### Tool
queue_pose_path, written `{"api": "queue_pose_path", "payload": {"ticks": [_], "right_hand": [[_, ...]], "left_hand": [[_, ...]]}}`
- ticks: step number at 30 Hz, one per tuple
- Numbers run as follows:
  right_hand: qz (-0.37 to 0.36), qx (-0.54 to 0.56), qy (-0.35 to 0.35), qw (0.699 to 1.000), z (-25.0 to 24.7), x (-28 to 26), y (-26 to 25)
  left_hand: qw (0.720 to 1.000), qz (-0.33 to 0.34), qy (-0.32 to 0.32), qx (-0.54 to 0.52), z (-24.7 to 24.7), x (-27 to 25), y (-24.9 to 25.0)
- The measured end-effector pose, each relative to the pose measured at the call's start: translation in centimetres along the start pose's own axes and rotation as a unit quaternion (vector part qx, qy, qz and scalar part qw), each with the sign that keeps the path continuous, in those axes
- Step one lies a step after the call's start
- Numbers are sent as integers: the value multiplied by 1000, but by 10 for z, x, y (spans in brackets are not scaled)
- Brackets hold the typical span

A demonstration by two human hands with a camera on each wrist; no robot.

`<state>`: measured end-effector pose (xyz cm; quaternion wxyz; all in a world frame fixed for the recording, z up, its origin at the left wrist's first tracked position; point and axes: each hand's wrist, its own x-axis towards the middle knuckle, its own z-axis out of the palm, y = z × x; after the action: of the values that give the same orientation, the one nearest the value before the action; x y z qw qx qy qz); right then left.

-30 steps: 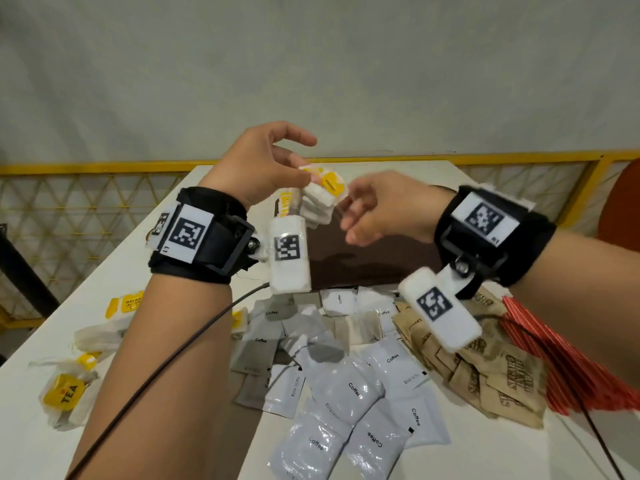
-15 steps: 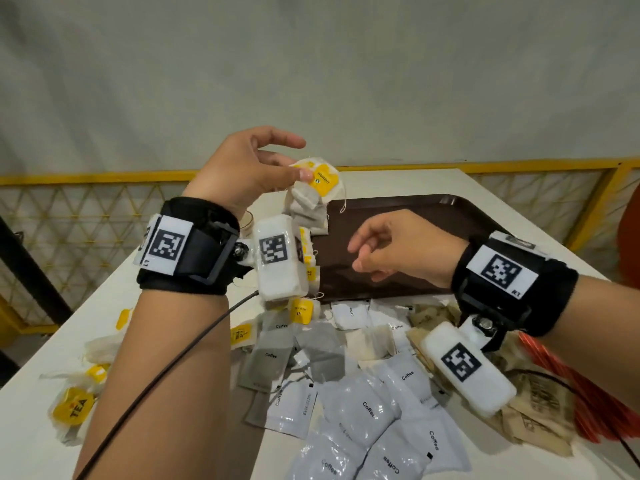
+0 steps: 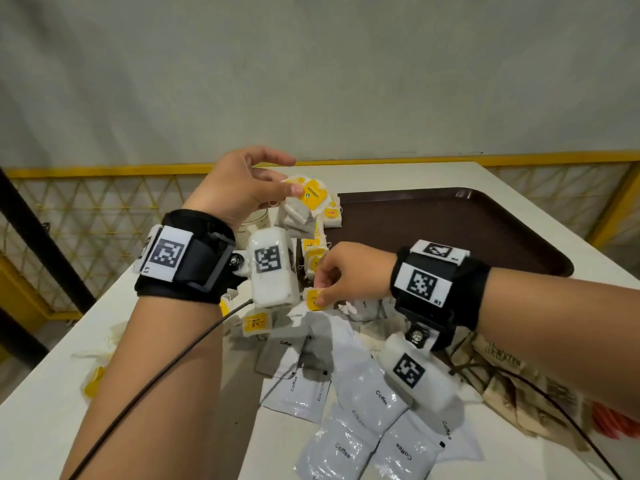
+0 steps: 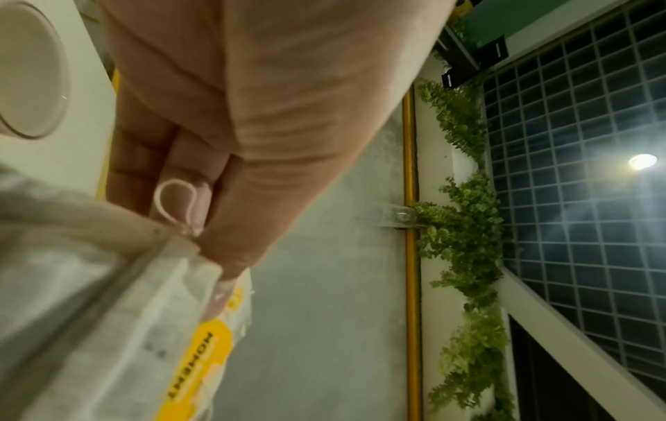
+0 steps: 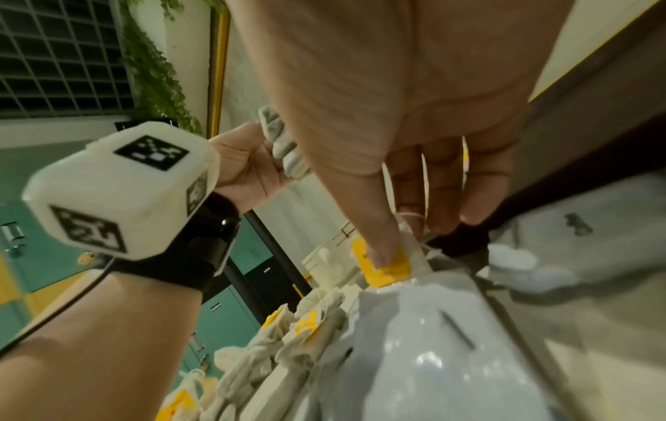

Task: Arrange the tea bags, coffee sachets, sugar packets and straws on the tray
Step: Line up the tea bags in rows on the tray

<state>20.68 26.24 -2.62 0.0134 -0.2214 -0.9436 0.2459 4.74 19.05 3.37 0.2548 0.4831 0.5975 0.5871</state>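
My left hand (image 3: 249,188) is raised above the table and grips a stack of white tea bags (image 3: 303,211) with yellow tags; the same stack of tea bags (image 4: 108,327) fills the left wrist view. My right hand (image 3: 341,277) is lower, over the pile, and its thumb and fingers pinch the yellow tag of another tea bag (image 3: 314,299), also shown as a tea bag tag (image 5: 387,266) in the right wrist view. The dark brown tray (image 3: 450,223) lies beyond both hands. White coffee sachets (image 3: 367,403), brown sugar packets (image 3: 512,386) and red straws (image 3: 616,422) lie near me.
More tea bags (image 3: 93,379) lie loose at the table's left edge. A pale round cup (image 3: 256,220) stands left of the tray. A yellow railing (image 3: 104,168) with netting runs behind the white table (image 3: 398,174). A black cable hangs from my left wrist.
My right hand has left the stack, dropped towards the pile and pinched a tea bag tag. The left hand still holds its stack up, a little lower than before.
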Motion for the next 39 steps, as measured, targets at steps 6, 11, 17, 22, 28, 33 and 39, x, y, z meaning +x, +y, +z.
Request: {"api": "queue_pose_path", "payload": {"ticks": [6, 11, 17, 22, 28, 33, 39], "right_hand": [[-16, 49, 27, 998, -33, -14, 2], [-11, 130, 103, 986, -63, -29, 7], [-11, 350, 51, 935, -72, -28, 5], [21, 351, 109, 930, -63, -21, 7], [36, 366, 140, 919, -61, -20, 9], [-14, 304, 143, 942, -69, -26, 7], [-36, 392, 134, 909, -82, -28, 6]], "left_hand": [[999, 21, 47, -5, 3, -9, -22], [997, 30, 66, 1, 16, -17, -39], [998, 25, 51, -33, 35, -24, -44], [998, 0, 37, -48, 42, -28, -49], [999, -11, 21, -46, 45, -30, -51], [1000, 1, 8, -27, 43, -30, -55], [997, 3, -75, -21, 42, -33, -53]]}}
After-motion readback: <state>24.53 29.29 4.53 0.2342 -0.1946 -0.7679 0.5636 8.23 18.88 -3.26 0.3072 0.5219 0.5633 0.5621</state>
